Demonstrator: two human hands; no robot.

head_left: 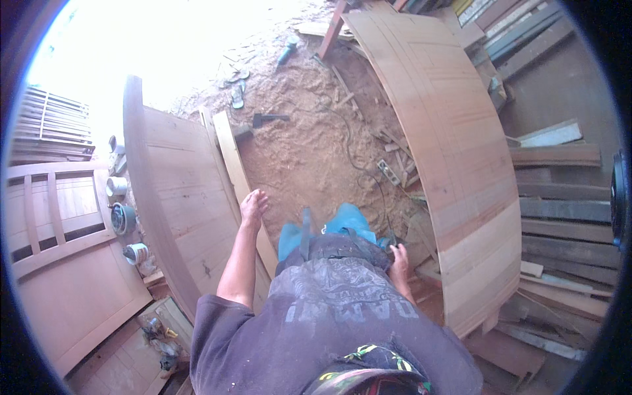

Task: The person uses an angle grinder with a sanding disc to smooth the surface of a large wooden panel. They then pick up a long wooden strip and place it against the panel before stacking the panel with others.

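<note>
Low in the middle of the frame, a person wears a faded dark cotton-looking T-shirt and blue trousers. Just right of the middle, the right hand is beside a small dark thing at the hip; I cannot tell if the fingers pinch it. Left of the middle, the left hand has loose, half-bent fingers and seems to hold nothing. It shows over a long, thin strip of pale yellow wood, and I cannot tell if they touch. Past that strip, a wide brown wooden panel with straight seams fills much of the left side. On the right side, a smooth tan wooden panel has thin lines across its face and looks curved. Both panels look mostly put together, I would guess; what is left to do does not show. By the right edge, rough, straight planks lie in rows. Farther up the middle, soft, crumbly brown sawdust lies thick. Above that are a dark, bar-shaped tool and, near the top, flat greenish sandals.
</note>
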